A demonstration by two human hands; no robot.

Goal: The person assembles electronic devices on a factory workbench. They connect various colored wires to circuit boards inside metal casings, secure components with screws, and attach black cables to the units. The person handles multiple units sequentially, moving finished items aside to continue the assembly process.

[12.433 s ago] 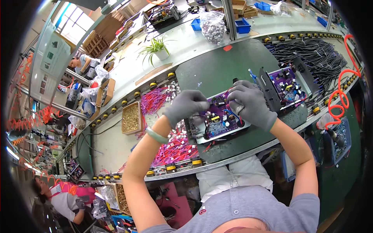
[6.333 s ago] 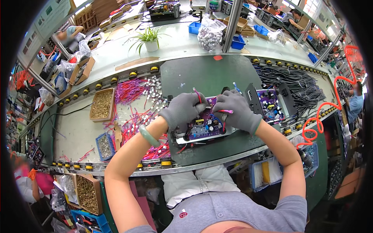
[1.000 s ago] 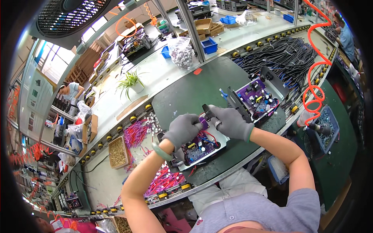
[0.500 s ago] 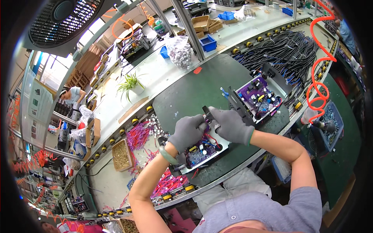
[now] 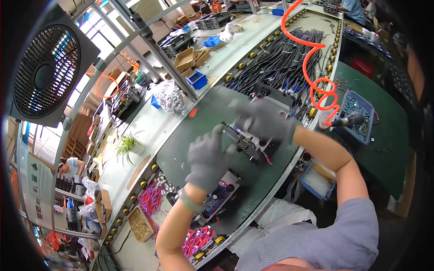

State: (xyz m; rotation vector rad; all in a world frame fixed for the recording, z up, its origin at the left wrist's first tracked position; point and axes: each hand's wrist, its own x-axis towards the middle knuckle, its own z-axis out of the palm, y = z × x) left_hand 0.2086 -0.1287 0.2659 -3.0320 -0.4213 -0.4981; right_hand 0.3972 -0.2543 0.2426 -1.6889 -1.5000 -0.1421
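Observation:
Both my hands wear grey gloves. My left hand (image 5: pixel 208 158) has its index finger and thumb apart, at the left end of an upright black panel (image 5: pixel 244 143); whether it presses on the panel is hard to see. My right hand (image 5: pixel 269 124) is smeared by motion over an electronics unit with a circuit board, and hides much of it. Below my left hand lies another open unit with a purple circuit board (image 5: pixel 220 195), partly covered by my wrist. Both units rest on a dark green work surface (image 5: pixel 181 147).
Black cables (image 5: pixel 280 67) are heaped beyond the units. A coiled orange hose (image 5: pixel 312 67) hangs at the right, near a blue bin of screws (image 5: pixel 357 115). Pink and red wires (image 5: pixel 199 239) lie at lower left by a small parts box (image 5: pixel 141 224). A fan (image 5: pixel 45 77) stands upper left.
My hands have left the nearer unit, where they were together on a small black piece, and moved to the farther unit with the black panel. The whole view has shifted to the right.

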